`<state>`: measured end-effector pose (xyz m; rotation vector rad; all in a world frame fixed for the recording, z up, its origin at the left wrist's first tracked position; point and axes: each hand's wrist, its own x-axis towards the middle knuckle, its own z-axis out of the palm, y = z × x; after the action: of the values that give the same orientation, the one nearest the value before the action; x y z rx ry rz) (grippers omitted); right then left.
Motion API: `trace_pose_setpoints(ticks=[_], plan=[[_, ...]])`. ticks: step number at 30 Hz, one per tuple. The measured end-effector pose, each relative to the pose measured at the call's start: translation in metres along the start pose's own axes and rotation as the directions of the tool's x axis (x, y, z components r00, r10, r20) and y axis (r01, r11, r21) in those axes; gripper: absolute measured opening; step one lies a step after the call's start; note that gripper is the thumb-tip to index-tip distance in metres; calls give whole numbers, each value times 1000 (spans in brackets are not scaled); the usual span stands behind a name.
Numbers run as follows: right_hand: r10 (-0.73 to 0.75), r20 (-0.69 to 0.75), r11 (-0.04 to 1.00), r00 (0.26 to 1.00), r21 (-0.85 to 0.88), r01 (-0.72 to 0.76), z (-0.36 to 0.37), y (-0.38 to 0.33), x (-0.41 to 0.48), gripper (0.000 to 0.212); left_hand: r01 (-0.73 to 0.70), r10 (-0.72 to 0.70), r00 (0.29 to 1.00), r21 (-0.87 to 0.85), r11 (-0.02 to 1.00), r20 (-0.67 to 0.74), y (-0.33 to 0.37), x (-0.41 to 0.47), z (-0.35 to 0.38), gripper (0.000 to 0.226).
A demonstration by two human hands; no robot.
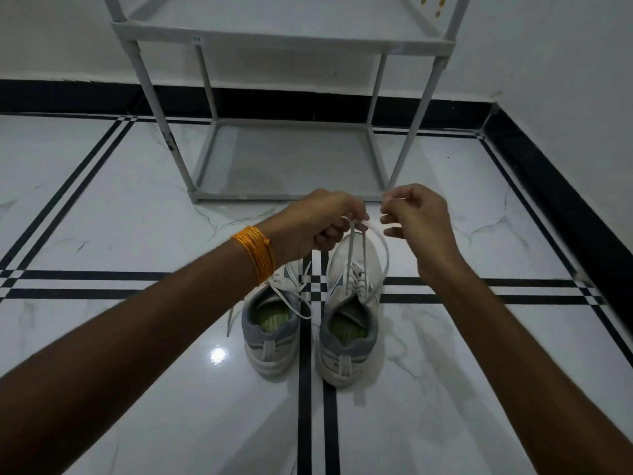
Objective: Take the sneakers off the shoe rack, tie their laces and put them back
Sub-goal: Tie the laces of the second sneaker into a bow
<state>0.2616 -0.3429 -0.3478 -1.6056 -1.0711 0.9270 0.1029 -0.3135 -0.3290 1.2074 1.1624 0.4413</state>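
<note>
Two white and grey sneakers stand side by side on the floor, heels toward me. The left sneaker [270, 334] has loose laces trailing on the tiles. Above the right sneaker [349, 323], both hands hold its white lace [352, 255] pulled up taut. My left hand [322, 224], with orange thread around the wrist, pinches a loop of the lace. My right hand [418, 221] pinches the other end, which curves down to the shoe. The grey shoe rack [284, 156] stands just beyond, and its two visible shelves hold nothing.
The floor is glossy white marble with black inlaid stripes [317, 423]. White walls with a black skirting [548, 186] run behind the rack and along the right side, forming a corner at the right.
</note>
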Motion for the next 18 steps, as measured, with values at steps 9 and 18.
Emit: trace_pose_setpoints(ticks=[9,18], plan=[[-1,264,998,965,-57,16,-25,-12,-31,25,-40,33,997,-107,993,-66,-9,8,2,18],[83,-24,492,996,-868,-62,-73,65,-9,20,67,333,799,624,778,-501,-84,14,-69,20]])
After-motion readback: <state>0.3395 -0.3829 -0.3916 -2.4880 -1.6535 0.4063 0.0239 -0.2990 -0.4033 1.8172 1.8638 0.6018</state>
